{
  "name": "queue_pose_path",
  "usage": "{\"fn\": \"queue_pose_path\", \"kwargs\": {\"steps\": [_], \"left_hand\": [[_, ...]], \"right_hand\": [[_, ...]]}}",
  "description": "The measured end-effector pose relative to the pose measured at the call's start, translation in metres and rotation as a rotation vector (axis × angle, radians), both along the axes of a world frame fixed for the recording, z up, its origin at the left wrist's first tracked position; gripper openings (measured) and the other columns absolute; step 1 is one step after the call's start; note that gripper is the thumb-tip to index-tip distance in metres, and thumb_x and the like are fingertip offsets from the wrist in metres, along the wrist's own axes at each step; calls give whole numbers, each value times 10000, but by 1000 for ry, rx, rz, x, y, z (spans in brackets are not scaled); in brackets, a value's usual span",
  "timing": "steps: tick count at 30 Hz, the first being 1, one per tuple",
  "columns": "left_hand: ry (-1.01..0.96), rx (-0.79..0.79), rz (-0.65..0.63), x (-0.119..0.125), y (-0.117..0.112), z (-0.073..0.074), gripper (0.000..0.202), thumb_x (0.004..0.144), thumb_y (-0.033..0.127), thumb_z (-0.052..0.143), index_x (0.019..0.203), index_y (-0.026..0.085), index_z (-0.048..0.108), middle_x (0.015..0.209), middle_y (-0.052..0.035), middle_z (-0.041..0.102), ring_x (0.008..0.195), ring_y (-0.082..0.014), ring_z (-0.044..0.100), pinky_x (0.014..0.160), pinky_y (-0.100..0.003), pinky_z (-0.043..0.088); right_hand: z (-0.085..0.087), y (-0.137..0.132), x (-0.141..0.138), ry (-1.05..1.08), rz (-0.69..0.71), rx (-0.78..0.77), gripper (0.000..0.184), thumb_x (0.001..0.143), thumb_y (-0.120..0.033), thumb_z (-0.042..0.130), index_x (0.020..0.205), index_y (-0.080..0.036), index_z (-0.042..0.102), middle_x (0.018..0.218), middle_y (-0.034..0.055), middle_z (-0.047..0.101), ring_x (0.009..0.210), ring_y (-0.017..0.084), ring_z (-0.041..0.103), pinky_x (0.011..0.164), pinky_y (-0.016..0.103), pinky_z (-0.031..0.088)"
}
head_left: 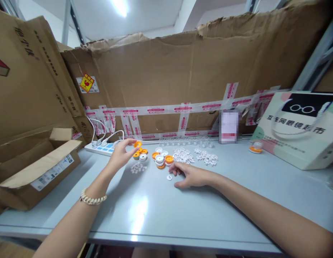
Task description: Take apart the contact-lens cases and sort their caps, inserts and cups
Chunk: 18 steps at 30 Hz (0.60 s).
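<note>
My left hand (122,153) pinches a round orange cap (137,144) between thumb and fingertips, raised over a small group of orange and white round pieces (143,157). On the table beneath it lies a loose pile of small pale pieces (138,167). With thumb and fingers apart, my right hand (190,174) rests low over the table. A small white disc (169,177) lies just left of its fingertips; it appears to be on the table, not gripped. Right behind those fingers is a stacked cluster of white and orange round pieces (159,159).
Flat white gear-like pieces (182,156) lie in two heaps, with clear cups (188,142) lined up behind. An orange-based clear dome (256,147) stands near a paper bag (292,132). A power strip (102,147), an open carton (37,172) and a phone-like screen (229,126) surround them.
</note>
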<state>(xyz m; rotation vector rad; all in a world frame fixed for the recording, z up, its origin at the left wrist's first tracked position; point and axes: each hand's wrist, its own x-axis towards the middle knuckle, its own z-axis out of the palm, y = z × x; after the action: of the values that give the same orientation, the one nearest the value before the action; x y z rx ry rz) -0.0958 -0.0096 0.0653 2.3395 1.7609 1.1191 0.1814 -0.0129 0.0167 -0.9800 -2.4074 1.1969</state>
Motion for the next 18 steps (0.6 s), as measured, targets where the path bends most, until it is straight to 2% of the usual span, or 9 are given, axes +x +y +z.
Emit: {"fn": "queue_pose_path", "kwargs": {"steps": [3,7,11,18], "left_hand": [[177,-98,25,-12,14,-18,247,770,329,564,957,170,594,1011,-69,642,954,-215,565,825,-320,412],[263,-141,21,-4,20,-35,212,750,325,592,909,188,621,997,-69,652,974,-257,551,843,-377,366],[321,-173,12,5,21,-38,171,760,316,581,886,214,637,969,-54,664,971,-277,542,803,-377,345],[356,-178,19,4,22,-39,187,770,321,575,889,194,642,1000,-74,653,981,-275,530,773,-355,330]], "right_hand": [[1,0,-1,3,4,16,397,631,-220,637,1004,-191,503,887,13,467,836,154,461,774,279,400],[1,0,-1,4,13,32,359,639,-224,631,979,-186,523,894,18,476,836,155,466,764,277,401],[0,0,0,-2,10,59,359,642,-244,633,982,-191,532,898,20,481,834,155,470,762,276,403],[1,0,-1,5,5,76,325,640,-235,634,951,-209,545,876,22,517,800,165,495,727,286,434]]}}
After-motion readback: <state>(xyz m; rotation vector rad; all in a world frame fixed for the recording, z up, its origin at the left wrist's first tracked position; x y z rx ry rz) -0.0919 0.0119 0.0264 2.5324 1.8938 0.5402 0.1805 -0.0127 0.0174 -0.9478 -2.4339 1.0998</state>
